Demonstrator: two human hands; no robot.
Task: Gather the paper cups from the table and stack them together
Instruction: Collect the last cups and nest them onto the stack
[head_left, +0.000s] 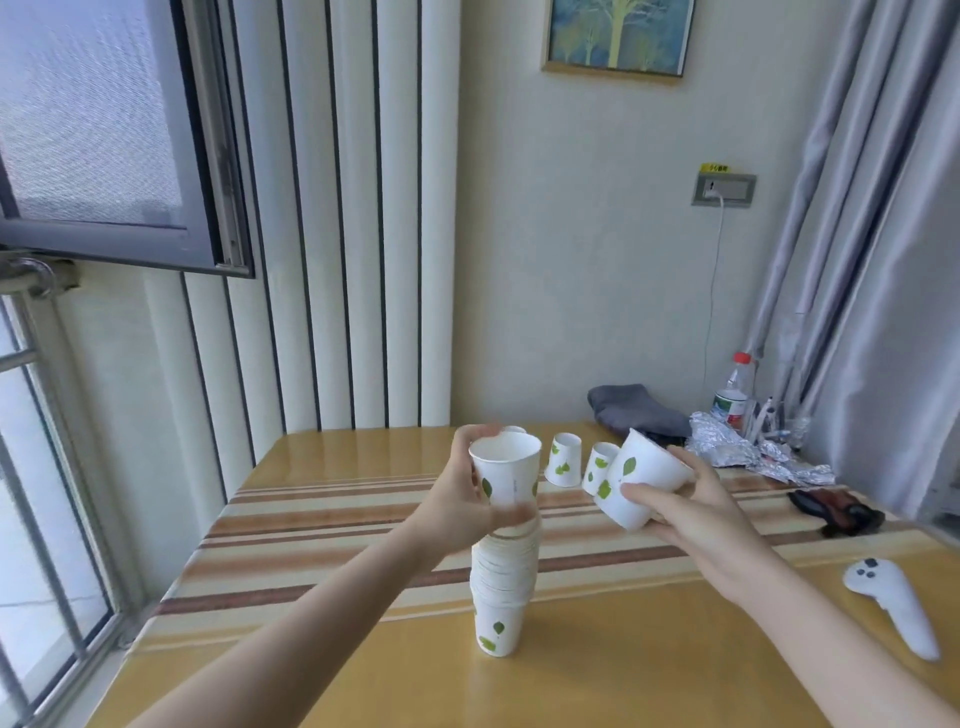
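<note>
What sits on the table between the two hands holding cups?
In the head view, between the left hand and right hand, two loose cups: an upside-down cup and a tilted cup.

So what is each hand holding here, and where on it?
Left hand holds a cup by its side wall, above the stack. Right hand holds a tilted cup near its base.
</note>
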